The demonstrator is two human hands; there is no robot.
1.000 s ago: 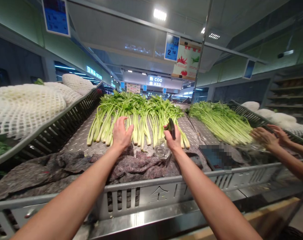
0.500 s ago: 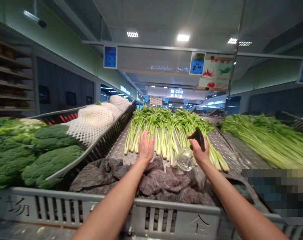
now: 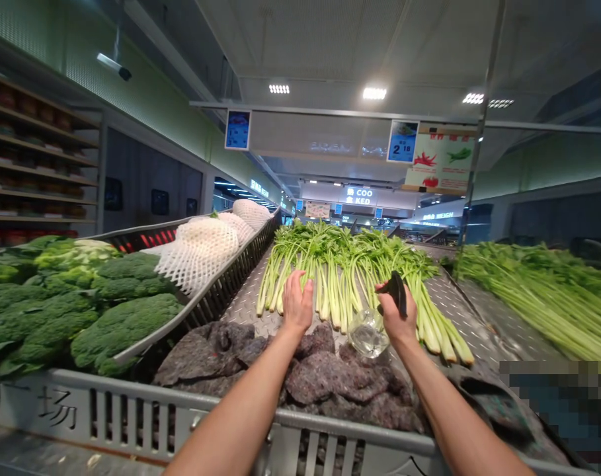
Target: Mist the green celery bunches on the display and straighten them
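Observation:
A row of celery (image 3: 332,291) lies on the metal display surface, leaves at the back and cut ends toward me. My right hand (image 3: 398,318) is closed around the neck of a spray bottle; its black spray head points up and the clear bottle (image 3: 368,332) hangs below, tilted, over the front stalks. Over the left part of the celery is my left hand (image 3: 297,305), thumb apart from the fingers, nothing held. Whether it touches the stalks I cannot tell. Crumpled grey felt cloth (image 3: 340,377) lies below both hands.
On the left, a black crate edge (image 3: 215,281) separates broccoli (image 3: 126,320) and net-wrapped produce (image 3: 201,248) from the celery. A grey slatted rail (image 3: 126,410) runs along the front. A mirror (image 3: 533,297) on the right reflects celery. Price signs (image 3: 403,141) hang above.
The whole view has shifted, so the scene sits a little lower and farther right. Both hands keep nearly the same places over the celery, the right still holding the spray bottle.

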